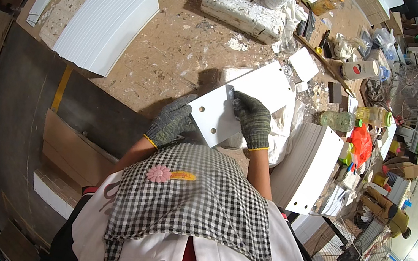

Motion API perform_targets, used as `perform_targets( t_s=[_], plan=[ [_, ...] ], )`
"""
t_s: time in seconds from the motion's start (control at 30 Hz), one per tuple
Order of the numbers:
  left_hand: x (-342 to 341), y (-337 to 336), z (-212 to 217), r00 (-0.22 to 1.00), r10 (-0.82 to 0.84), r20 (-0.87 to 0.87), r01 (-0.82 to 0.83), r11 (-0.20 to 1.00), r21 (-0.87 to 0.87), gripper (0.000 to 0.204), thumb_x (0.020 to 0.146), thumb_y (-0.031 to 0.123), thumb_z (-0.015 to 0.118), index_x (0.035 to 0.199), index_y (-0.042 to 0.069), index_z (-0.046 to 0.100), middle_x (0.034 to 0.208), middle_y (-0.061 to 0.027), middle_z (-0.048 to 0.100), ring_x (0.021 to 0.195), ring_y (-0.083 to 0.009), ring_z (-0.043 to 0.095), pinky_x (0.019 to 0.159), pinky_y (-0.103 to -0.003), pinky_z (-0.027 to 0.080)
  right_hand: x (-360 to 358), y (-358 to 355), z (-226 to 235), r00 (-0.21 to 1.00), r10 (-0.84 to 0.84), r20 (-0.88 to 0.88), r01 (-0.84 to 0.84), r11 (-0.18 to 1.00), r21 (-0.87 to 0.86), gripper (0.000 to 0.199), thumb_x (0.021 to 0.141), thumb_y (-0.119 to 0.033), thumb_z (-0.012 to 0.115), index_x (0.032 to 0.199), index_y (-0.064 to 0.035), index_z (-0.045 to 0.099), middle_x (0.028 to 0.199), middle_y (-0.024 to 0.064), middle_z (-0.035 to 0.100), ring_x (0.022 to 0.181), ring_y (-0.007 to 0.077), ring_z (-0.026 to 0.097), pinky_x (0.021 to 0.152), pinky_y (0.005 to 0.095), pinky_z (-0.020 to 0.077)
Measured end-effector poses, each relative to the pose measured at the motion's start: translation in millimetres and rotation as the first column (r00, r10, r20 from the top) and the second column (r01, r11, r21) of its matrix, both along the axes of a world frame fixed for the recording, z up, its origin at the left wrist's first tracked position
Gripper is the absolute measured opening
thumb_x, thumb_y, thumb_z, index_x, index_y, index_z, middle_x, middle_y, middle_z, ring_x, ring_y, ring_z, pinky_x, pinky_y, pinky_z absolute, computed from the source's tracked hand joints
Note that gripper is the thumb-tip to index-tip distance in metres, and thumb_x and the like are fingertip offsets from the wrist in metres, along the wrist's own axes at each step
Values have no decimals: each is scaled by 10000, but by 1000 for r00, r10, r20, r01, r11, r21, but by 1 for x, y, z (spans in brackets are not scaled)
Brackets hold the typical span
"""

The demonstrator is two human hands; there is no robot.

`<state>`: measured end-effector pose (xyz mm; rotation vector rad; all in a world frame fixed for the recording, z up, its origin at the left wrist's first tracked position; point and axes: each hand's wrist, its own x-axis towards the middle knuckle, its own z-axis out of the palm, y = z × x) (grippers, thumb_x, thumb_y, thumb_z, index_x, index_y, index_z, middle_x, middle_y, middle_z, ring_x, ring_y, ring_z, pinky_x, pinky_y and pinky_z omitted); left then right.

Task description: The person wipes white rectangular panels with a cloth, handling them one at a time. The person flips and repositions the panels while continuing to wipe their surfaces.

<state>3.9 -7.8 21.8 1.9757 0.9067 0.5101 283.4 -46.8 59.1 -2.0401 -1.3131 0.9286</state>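
Observation:
A white rectangular panel with round holes near its ends lies slanted in front of me, its near end close to my apron. My left hand, in a dark grey-green knit glove, grips the panel's near left edge. My right hand, gloved the same way, is closed over the panel's face. From its fingers a small flat grey piece juts onto the white surface; its exact kind is unclear. Beneath the panel, white cloth-like material shows on the right.
A stack of white boards stands on the paint-spattered table at left. Another panel stack is close by my right arm. Farther off are a stained white block with pots, jars and a fan. A person is at far right.

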Motion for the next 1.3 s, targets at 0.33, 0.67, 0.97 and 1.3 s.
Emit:
perform_targets(
  t_s=[0.33,0.67,0.97,1.3],
  plan=[
    [-3,1,-10,997,-81,-4,81,991,104,558,898,206,780,1377,-13,598,1466,-218,572,1387,-376,536,1150,-444,465,1,15,13,950,1,-311,7,1000,24,296,977,-156,747,1262,-78,763,1029,62,795,804,111,693,736,294,583],
    [-5,-3,14,996,-67,-59,66,998,-22,466,935,257,723,1349,60,637,1380,-152,617,1309,-363,557,1125,-435,454,121,246,-35,964,-183,195,147,971,187,405,968,-354,700,1234,-54,760,949,133,795,831,210,739,805,362,560],
    [-9,-9,-9,971,130,200,10,815,-580,382,973,182,699,1329,49,654,1331,-126,651,1253,-281,603,1080,-386,497,131,67,20,841,-312,442,124,907,403,278,1032,-229,590,1220,-127,768,1077,176,756,1001,355,723,895,453,564],
    [48,28,71,960,257,110,-146,796,-588,375,953,311,768,1164,2,745,941,-110,765,877,-187,703,797,-339,550,63,-97,-17,780,-193,595,325,938,-122,319,897,-137,754,1215,-134,720,1267,192,708,1122,369,687,956,461,559]
  ],
)
